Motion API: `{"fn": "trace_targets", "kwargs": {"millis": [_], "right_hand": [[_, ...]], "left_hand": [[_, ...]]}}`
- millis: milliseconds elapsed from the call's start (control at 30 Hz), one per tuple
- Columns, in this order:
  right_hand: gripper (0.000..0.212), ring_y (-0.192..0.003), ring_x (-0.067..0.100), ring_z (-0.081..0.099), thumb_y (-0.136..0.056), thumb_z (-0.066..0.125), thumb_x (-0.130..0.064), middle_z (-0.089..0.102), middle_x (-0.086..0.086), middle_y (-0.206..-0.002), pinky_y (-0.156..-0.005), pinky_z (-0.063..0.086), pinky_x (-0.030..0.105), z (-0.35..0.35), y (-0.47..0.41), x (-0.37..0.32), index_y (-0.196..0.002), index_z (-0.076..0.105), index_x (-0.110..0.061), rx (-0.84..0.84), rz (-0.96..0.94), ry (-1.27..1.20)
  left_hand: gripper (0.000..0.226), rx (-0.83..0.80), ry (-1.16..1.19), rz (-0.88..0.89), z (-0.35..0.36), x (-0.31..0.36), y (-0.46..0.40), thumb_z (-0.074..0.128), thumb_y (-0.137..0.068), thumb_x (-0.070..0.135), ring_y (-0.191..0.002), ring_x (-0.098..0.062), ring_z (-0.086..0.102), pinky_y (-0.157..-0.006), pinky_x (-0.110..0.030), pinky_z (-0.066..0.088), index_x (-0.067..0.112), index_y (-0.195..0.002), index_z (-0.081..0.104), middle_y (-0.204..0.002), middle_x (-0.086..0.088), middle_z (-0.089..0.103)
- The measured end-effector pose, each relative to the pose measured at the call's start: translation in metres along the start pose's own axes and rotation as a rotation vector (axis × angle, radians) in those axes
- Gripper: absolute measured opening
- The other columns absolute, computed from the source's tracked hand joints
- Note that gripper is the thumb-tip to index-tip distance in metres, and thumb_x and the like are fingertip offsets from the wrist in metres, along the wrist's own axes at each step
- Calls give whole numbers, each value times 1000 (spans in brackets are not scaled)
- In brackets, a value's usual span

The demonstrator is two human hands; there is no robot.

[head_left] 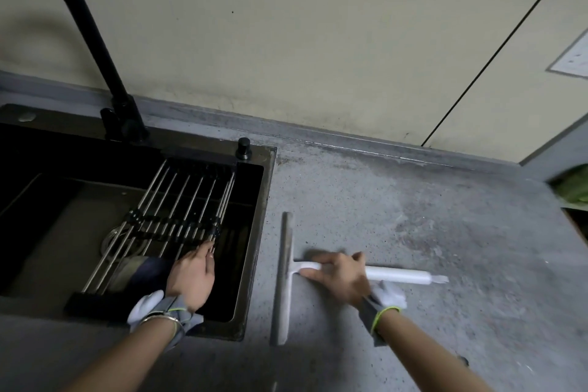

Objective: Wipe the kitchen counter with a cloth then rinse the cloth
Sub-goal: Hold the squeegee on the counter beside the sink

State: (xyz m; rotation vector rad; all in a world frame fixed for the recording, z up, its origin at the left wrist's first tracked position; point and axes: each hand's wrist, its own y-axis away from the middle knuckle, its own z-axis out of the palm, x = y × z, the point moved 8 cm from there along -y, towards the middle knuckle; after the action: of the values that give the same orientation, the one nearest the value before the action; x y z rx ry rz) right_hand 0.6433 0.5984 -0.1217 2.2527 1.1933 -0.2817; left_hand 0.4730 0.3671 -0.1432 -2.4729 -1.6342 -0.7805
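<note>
A white squeegee (401, 275) lies on the grey counter (413, 216), its long blade (284, 280) running along the sink's right edge. My right hand (342, 274) lies on the squeegee's handle close to the blade, fingers curled over it. My left hand (192, 277) reaches into the black sink (254, 232) and touches the ends of the metal roll-up rack (168, 219) with its fingertips. A dark bundle, perhaps a cloth (140, 270), lies under the rack beside my left hand. No other cloth shows.
A black arched faucet (92, 41) rises behind the sink, with a small black knob (244, 148) at the sink's back right corner. A cream wall backs the counter. Something green (574, 189) sits at the far right edge.
</note>
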Motion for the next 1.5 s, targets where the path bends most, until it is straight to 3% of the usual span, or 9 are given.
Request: {"fn": "trace_targets", "kwargs": {"millis": [167,267,333,467,733,933,1067,1333,1500], "right_hand": [[47,-82,9,42,-80,43,-71,67,-11,-100,-76,13,33,15,0,-40,-105,65,-38,-3,-126,37],[48,-72,-1,32,-79,50,-69,66,-10,-106,-81,17,30,5,1,-35,-109,66,-36,39,-83,-21],[47,-82,2,44,-78,50,-70,68,-10,-105,-87,20,32,-14,3,-16,-106,67,-36,78,-36,-54],[47,-113,11,52,-77,48,-72,68,-12,-110,-94,16,36,-58,11,47,-110,65,-43,113,71,-119],[51,-118,15,51,-73,53,-73,68,-12,-110,-100,16,37,-148,57,234,-107,67,-37,231,360,-151],[34,-113,20,52,-71,53,-75,69,-13,-97,-92,17,35,-197,107,356,-85,66,-47,243,486,-213],[38,-113,24,51,-68,52,-79,69,-13,-94,-104,21,40,-224,128,425,-84,67,-47,286,572,-257],[34,-112,28,55,-77,56,-65,65,-2,-99,-111,22,54,-258,109,482,-86,67,-34,371,562,-373],[35,-121,29,49,-80,51,-65,65,-1,-105,-113,5,50,-267,72,485,-93,67,-36,378,557,-353]], "left_hand": [[39,-3,-16,-5,-2,4,-9,36,-100,19,-125,-27,48,-102,-34,34,16,-138,43,-137,-8,52],[41,16,-23,-18,-2,18,-14,37,-99,20,-132,-26,38,-106,-38,29,14,-140,39,-144,-7,43],[43,39,-29,3,-1,34,-15,39,-99,20,-136,-25,32,-108,-40,27,15,-142,37,-149,-5,35],[45,31,-48,98,8,72,-14,38,-99,22,-139,-22,25,-112,-40,22,21,-144,34,-153,0,27],[39,85,-63,187,41,166,-1,46,-96,14,-135,-22,36,-103,-37,28,14,-135,49,-146,0,41],[34,125,-88,253,80,239,15,45,-95,14,-131,-26,42,-104,-39,31,10,-126,58,-140,-6,49],[37,114,-129,292,107,285,21,39,-97,18,-135,-23,38,-108,-35,27,13,-131,53,-144,-2,45],[40,91,-235,252,128,323,11,35,-100,21,-137,-17,31,-110,-30,22,19,-140,42,-150,3,35],[39,84,-215,220,134,329,-3,43,-98,16,-135,-22,36,-109,-35,24,14,-136,48,-147,-2,40]]}}
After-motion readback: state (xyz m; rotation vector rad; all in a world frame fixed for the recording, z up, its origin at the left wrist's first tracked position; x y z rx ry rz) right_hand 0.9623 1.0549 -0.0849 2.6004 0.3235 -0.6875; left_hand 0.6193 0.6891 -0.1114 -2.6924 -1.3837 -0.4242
